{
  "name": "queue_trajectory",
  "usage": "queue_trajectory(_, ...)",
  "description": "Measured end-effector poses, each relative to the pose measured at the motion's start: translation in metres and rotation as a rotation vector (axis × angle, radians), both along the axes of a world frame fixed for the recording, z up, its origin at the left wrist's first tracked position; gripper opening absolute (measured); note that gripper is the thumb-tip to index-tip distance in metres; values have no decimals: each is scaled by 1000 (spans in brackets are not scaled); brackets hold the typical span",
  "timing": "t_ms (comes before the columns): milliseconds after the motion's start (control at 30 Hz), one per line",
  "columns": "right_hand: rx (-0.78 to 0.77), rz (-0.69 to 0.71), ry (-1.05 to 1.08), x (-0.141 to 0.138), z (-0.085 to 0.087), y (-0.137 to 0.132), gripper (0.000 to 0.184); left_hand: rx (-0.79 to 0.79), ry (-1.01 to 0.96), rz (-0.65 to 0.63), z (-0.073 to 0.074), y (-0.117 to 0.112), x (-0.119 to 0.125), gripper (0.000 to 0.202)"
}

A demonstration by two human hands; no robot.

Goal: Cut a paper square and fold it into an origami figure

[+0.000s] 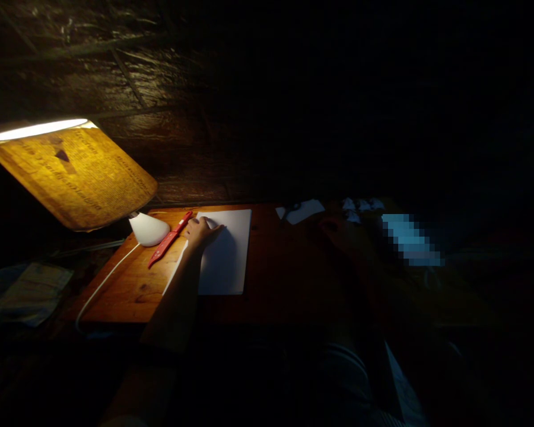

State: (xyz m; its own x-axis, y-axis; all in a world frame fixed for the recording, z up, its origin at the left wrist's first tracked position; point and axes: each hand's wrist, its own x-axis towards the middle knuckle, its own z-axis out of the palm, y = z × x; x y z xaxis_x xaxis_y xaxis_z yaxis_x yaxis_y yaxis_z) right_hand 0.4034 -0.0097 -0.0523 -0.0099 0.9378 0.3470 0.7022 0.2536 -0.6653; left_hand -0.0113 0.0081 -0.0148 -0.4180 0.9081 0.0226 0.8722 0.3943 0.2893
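My left hand (201, 230) rests on the upper left part of a white sheet of paper (225, 255), which lies on a low wooden table (276, 279). Its fingers lie curled over the paper's top edge, pressed down on it; nothing else shows in them. A red ruler (169, 239) lies slanted just left of the hand, apart from it. My right hand is not visible in the dark.
A lamp with a white base (148, 229) and a newspaper-covered shade (78, 178) stands at the table's far left; its white cord (104, 279) runs off the left edge. Small white paper pieces (303, 210) and folded paper shapes (360, 207) lie at the back. Another person sits in the dark on the right.
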Motion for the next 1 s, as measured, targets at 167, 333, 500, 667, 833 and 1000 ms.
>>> queue_trajectory(167, 3, 5, 18, 0, -1, 0, 17, 21, 3, -16, 0, -1, -1, 71)
queue_trajectory(333, -25, 6, 27, -1, 1, 0, 16, 31, 6, -10, -3, 0, -3, 70)
queue_trajectory(500, -15, 10, 17, -2, 5, -3, 17, 16, 6, -20, -3, 1, -4, 73)
queue_trajectory(667, -15, 0, 17, -1, 3, -3, 17, 12, 1, -9, -3, 2, -5, 74)
queue_trajectory(833, 4, 15, 26, 0, 0, 0, 17, 2, -12, -11, -3, 2, -4, 76)
queue_trajectory(1000, -19, 16, 33, 0, 1, 0, 18, 0, -4, -10, -2, 1, -4, 74)
